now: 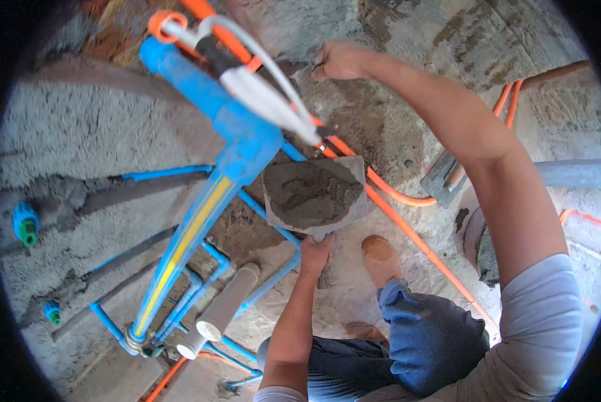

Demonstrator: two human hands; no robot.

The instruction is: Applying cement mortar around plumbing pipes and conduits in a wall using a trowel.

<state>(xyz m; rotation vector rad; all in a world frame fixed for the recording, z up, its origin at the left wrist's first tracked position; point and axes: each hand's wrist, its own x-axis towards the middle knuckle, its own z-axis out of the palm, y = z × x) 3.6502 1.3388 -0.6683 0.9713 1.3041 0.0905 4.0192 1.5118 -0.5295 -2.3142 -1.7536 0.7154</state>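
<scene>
My left hand (315, 253) is closed on the handle below a square board (352, 194), which bears wet grey mortar (310, 191). My right hand (344, 61) reaches up to the rough concrete wall above, fingers curled around something small and dark that I cannot make out. Just left of it and below pass orange conduit (223, 33) and a thick blue pipe with elbow joint (247, 147), with a white tube assembly (260, 100) over them.
Thinner blue pipes (273, 285), grey pipe stubs (226, 301) and capped fittings (27, 224) line the left side. A flat steel tool (441, 184) and a mortar-crusted container (481, 244) lie at the right, near more orange conduit (407, 234). My boot (377, 258) stands below the board.
</scene>
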